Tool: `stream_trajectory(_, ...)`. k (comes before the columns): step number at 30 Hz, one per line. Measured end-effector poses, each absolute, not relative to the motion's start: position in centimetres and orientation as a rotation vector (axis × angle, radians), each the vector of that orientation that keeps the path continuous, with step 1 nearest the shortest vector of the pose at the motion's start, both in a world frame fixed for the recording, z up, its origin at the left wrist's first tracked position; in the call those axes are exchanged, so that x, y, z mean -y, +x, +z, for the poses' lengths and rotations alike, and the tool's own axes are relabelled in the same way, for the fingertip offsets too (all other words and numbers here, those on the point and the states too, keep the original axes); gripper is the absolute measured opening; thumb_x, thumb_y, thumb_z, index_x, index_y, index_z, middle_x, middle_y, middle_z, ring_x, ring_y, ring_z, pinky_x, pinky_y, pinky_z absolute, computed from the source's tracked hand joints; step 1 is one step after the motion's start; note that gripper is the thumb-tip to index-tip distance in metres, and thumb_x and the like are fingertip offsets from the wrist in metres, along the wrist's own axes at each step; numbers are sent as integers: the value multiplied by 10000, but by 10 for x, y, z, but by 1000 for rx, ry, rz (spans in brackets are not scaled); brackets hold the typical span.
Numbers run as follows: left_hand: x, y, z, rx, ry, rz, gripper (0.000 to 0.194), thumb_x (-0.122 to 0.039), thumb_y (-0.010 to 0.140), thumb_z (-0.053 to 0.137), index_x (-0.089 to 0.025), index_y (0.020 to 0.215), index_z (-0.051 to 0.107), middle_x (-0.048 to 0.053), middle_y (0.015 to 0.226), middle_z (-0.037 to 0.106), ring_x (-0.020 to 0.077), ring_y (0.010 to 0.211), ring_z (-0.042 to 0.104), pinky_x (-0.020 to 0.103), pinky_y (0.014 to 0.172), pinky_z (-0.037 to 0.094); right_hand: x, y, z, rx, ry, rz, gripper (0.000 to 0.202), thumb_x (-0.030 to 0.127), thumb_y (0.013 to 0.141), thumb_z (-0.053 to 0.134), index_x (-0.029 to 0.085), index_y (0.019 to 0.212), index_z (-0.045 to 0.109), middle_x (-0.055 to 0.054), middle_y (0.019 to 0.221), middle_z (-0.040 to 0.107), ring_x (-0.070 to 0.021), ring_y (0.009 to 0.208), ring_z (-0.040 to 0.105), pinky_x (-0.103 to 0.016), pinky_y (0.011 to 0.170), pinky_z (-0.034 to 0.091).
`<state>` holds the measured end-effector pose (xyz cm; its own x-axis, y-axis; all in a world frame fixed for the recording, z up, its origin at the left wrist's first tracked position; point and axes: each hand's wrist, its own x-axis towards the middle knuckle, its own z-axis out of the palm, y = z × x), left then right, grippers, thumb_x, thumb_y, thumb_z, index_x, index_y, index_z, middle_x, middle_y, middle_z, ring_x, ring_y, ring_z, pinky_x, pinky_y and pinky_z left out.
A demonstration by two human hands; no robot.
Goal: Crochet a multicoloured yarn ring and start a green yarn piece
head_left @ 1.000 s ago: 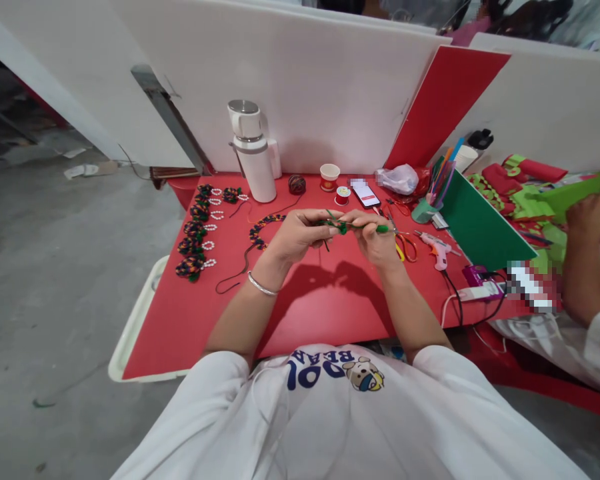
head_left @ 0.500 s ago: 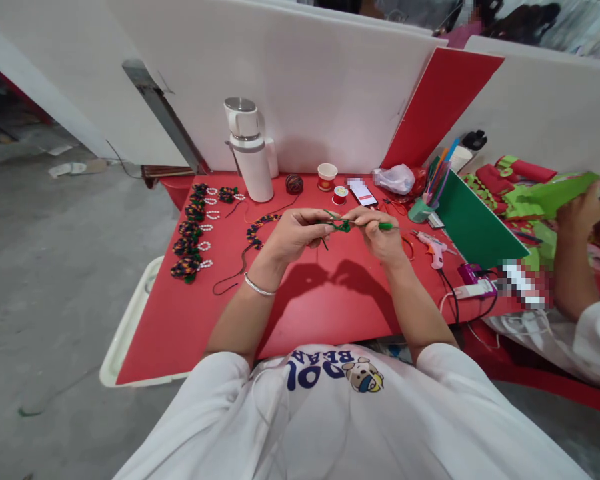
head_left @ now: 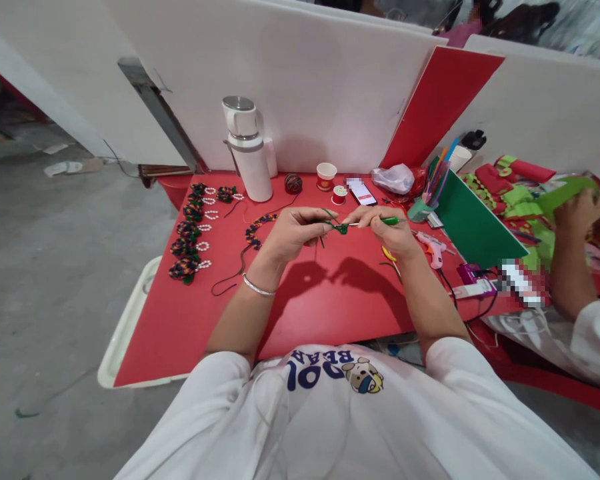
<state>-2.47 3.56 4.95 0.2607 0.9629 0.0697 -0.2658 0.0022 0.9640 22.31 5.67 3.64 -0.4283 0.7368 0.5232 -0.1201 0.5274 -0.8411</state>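
My left hand (head_left: 300, 233) pinches a small piece of green crochet (head_left: 343, 229), with a strand of green yarn running up over the fingers and a short tail below. In my right hand (head_left: 387, 230) is a crochet hook (head_left: 390, 221) with a green handle; its metal shaft points left and meets the green loops. Both hands are closed and held above the red table. Behind my left hand lies a curved multicoloured crocheted strip (head_left: 254, 233) with a dark yarn tail. Exactly how the yarn wraps the left fingers is too small to tell.
Several dark yarn pieces with white bead loops (head_left: 184, 247) line the table's left side. A white flask (head_left: 253, 167), yarn ball (head_left: 293, 183), paper cup (head_left: 326, 176), thread spool (head_left: 339, 195) and phone (head_left: 361, 191) stand behind. Right are a pink glue gun (head_left: 433, 248), green divider (head_left: 480, 227) and a co-worker's hand (head_left: 577, 213).
My right hand has shifted right and tilted, drawing the hook back from my left hand. Yellow-handled scissors now show beside the right wrist. My left hand stays nearly in place.
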Motion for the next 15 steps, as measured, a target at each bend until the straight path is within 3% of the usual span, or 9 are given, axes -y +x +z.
stream_trajectory(15,-36,-21,48,-848,1165,1184,282,-204,639,874,-147,915,872,16,621,681,88,500,530,243,485,383,-53,225,48,1896,-538,977,299,492,1032,658,268,911,816,-72,1123,864,-242,1079,795,-462,1000,625)
